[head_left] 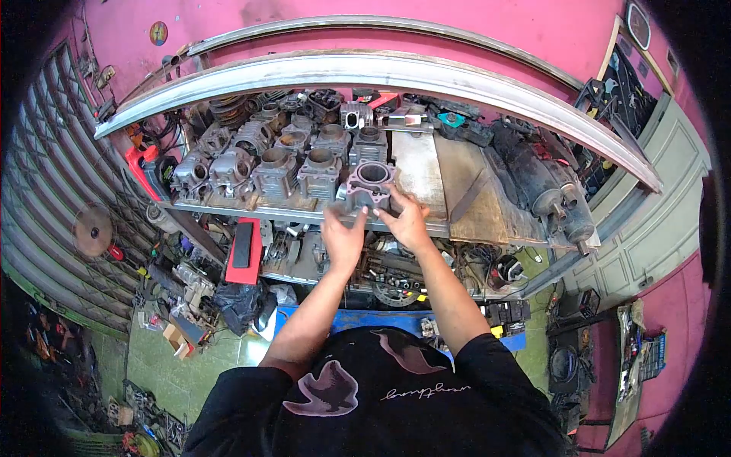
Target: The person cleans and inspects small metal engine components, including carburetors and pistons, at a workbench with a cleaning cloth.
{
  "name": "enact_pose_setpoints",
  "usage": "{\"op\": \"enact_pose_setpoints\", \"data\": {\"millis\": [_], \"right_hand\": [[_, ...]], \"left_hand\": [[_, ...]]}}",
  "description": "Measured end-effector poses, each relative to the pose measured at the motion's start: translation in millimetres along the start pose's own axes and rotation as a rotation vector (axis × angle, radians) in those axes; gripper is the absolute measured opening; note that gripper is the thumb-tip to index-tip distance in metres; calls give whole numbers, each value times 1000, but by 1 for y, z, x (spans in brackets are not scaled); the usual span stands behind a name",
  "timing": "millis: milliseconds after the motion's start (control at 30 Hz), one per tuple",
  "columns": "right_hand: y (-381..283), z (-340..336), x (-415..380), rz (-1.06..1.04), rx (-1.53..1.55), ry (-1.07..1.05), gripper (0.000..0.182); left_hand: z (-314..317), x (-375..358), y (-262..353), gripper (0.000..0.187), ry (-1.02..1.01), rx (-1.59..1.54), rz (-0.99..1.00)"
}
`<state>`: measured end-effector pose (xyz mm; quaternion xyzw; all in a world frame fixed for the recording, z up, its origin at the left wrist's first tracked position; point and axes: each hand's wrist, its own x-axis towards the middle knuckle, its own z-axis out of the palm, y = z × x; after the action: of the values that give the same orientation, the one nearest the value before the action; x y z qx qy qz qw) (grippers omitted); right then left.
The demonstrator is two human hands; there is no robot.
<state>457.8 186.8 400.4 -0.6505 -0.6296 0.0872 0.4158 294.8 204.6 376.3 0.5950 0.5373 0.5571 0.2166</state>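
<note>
A grey metal engine cylinder block point(371, 185), its round bore facing up, is at the front edge of the upper shelf. My right hand point(407, 225) grips its right side, thumb at the front and fingers along the side. My left hand point(344, 238) is at its lower left, with the thumb against the front and the fingers curled at the left side. Just left of it stand more cylinder blocks, one of them rusty-bored point(320, 171) and another point(276, 171) beside that. Behind it is a further cylinder block point(369, 143).
Cylinder heads point(231, 169) fill the shelf's left part. Cardboard sheets point(472, 194) lie to the right, beside a large dirty engine part point(556, 194). A metal rail point(381, 68) spans above. Below, a lower shelf holds loose parts and a red box point(245, 263).
</note>
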Motion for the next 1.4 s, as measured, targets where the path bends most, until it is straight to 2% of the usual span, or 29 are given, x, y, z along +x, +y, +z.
{"op": "enact_pose_setpoints", "data": {"millis": [33,67,133,167,267,400,467,600,833,933,1033,1133,1200,1233,1267,1300,1333,1400], "right_hand": [[1,0,2,-12,10,-21,72],[2,1,3,-8,9,-19,72],[3,0,7,-43,12,12,74],[1,-5,9,24,32,-61,74],[19,8,22,-70,105,0,73],[21,14,35,-21,112,-33,73],[24,17,40,-11,125,-51,74],[18,14,45,10,123,-92,75],[30,21,59,7,137,-92,78],[24,15,55,-32,237,-96,77],[20,15,52,47,183,-116,77],[18,20,41,58,79,-28,72],[-10,9,14,15,-314,186,64],[-7,21,-3,-71,-299,406,58],[0,32,-27,-136,-359,515,59],[-4,34,-54,-214,-312,490,57],[-3,37,-83,-315,-397,397,51],[19,56,-138,-459,-188,164,44]], "left_hand": [[-1,2,3,59,160,104,151],[-3,6,3,59,156,102,151],[-10,18,1,55,-3,290,240],[-10,22,1,48,7,333,251],[-7,26,4,44,-23,323,212],[6,37,-7,40,-3,339,245],[9,42,-6,38,-71,337,136],[11,47,-5,38,-45,351,158],[22,54,-10,37,-34,354,126],[25,55,-11,36,-17,345,136],[22,55,-7,36,-15,325,145],[13,46,-6,36,-55,272,157],[11,38,-14,36,-31,120,266],[5,25,-12,39,-101,154,176],[2,9,-17,39,-114,156,175],[-3,-10,-27,41,-203,109,238],[-10,-29,-39,44,-294,63,298],[-29,-62,-73,52,-671,28,312]]}}
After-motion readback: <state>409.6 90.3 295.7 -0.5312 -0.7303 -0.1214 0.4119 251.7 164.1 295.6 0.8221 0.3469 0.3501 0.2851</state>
